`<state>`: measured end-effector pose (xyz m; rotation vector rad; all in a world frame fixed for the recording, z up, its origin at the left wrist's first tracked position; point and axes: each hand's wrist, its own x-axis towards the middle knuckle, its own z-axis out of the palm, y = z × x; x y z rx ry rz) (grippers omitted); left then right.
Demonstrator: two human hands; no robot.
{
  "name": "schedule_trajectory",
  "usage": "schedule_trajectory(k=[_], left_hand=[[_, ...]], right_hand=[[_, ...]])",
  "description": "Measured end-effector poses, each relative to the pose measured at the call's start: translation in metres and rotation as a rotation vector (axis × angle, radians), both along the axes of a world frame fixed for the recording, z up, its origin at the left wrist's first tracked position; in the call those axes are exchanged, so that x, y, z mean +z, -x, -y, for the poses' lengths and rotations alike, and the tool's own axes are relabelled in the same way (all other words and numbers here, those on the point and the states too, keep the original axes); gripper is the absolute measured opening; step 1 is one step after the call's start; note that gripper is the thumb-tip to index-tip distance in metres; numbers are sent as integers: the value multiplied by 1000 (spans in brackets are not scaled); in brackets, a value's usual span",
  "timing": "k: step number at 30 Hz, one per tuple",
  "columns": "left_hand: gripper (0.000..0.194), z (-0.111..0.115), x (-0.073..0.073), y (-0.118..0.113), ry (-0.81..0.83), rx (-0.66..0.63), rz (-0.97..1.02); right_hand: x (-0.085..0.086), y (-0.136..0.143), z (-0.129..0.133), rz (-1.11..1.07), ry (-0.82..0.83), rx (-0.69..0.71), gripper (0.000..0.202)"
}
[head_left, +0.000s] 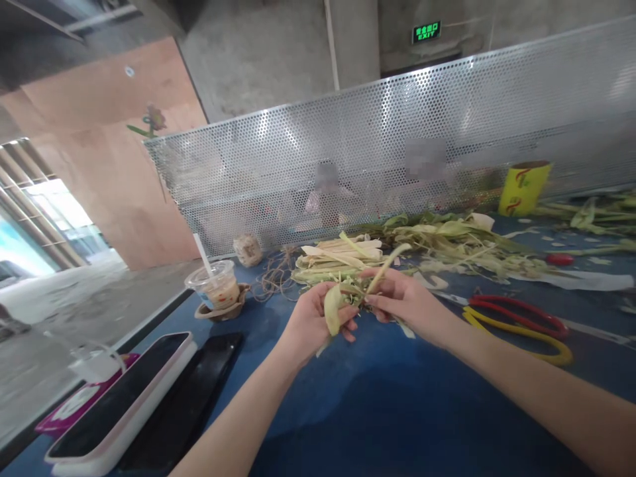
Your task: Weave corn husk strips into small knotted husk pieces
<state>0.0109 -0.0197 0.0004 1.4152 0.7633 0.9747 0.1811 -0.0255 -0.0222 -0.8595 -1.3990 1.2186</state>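
My left hand [318, 315] is closed around a curled pale-green corn husk [334, 308], which loops over its fingers. Pinched between the thumb and fingers of my right hand [400, 298] is a narrow husk strip [389, 264] that sticks up to the right. Both hands meet above the blue table [377, 404], and the husk pieces bunch together between them. Just behind them lies a stack of pale, flattened husk strips [342, 255]. Red-and-yellow-handled scissors [521, 321] rest on the table beside my right forearm.
Along the perforated metal divider [308, 152] lies a heap of loose husks [447, 238]. A yellow cylinder [525, 189] stands at the back right. To the left are an iced drink cup [213, 285], tangled twine [275, 275], a white-cased phone [124, 397] and a black phone [186, 397].
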Motion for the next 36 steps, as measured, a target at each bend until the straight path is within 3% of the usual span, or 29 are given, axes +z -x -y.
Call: schedule_trajectory(k=[6,13,19,23,26,28,32,36], left_hand=[[32,1,-3,-5,-36,-90,-115],[24,-2,-11,-5,-70,106,-218],[20,0,-6,-4,-117,-29,-287],[17,2,-1,-6,-70,26,-275],[16,3,-2,-5,-74,31,-315],[17,4,-4,-5,-104,9,-356],[18,6,-5,-6,-131,2,-375],[20,7,-4,-5,-144,-36,-327]], right_hand=[[0,2,1,60,-92,36,35],[3,-6,2,309,-75,48,34],[8,-15,0,352,-107,64,24],[10,-20,-1,396,-94,95,21],[12,-22,0,450,-93,106,30],[15,-21,1,497,-154,79,32],[20,-19,4,551,-334,-75,17],[20,-18,4,524,-255,-200,19]])
